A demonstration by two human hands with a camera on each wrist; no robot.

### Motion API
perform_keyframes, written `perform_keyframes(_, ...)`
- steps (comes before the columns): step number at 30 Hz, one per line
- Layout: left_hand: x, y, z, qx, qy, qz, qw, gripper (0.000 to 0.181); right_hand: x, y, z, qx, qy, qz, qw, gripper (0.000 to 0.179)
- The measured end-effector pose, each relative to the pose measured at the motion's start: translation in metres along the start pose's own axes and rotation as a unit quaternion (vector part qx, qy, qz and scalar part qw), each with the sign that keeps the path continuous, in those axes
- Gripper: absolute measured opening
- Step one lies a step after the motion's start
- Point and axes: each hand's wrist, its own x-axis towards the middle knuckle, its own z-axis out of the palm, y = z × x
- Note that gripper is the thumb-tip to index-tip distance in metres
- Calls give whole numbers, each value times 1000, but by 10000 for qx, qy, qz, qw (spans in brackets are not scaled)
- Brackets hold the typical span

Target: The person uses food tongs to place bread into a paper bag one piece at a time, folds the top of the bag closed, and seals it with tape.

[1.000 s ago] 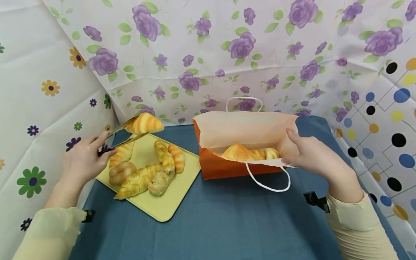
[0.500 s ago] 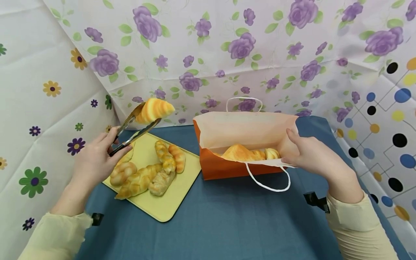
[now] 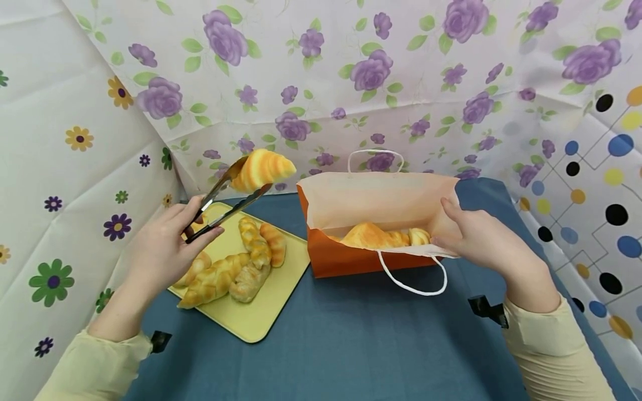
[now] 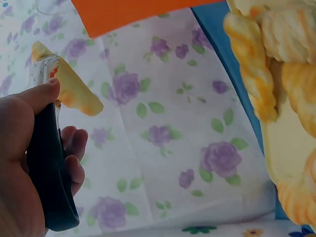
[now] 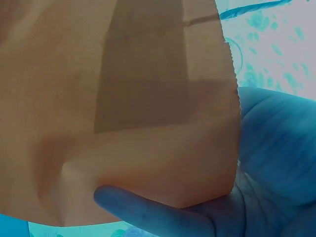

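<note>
My left hand (image 3: 165,248) grips black-handled metal tongs (image 3: 237,208), which hold a striped croissant (image 3: 264,170) raised above the tray's far edge. From the left wrist view, the thumb lies along the tongs' dark handle (image 4: 49,168), with the croissant (image 4: 76,89) beyond it. My right hand (image 3: 476,236) holds the right side of the opening of an orange paper bag (image 3: 346,262) lying with its mouth toward me. Close up in the right wrist view, a finger (image 5: 148,205) presses along the bag's brown paper (image 5: 148,158). Several breads (image 3: 368,236) lie inside the bag.
A yellow tray (image 3: 251,323) left of the bag bears several more breads, among them a braided loaf (image 3: 215,278). The bag's white cord handle (image 3: 413,289) hangs over its front. Blue cloth (image 3: 371,345) covers the table, and a flowered curtain (image 3: 321,78) stands behind.
My left hand has lifted the croissant in the tongs up from low over the tray and carried it rightward, toward the bag. The right hand and the bag have stayed in place.
</note>
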Motion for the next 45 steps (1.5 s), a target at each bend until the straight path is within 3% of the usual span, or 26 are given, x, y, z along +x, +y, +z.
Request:
perform_keyframes(6, 4, 13, 1, -129, 46, 216, 9997, 66, 1, 2, 0, 106, 53, -100, 9999, 100)
perform_keyframes(12, 8, 25, 3, -354, -7, 218, 9991, 71, 3, 2, 2, 93, 71, -159, 9998, 104)
perform_keyframes(22, 24, 47, 1, -440, -79, 523, 9976, 72, 4, 0, 1, 122, 61, -191, 9997, 111)
perform_keyframes(35, 44, 83, 2, -635, -658, 499, 9946, 71, 4, -3, -2, 30, 56, -40, 10000, 117)
perform_keyframes(45, 63, 111, 9, -523, -1387, 695, 9865, 68, 5, -2, -2, 84, 35, 25, 10000, 122)
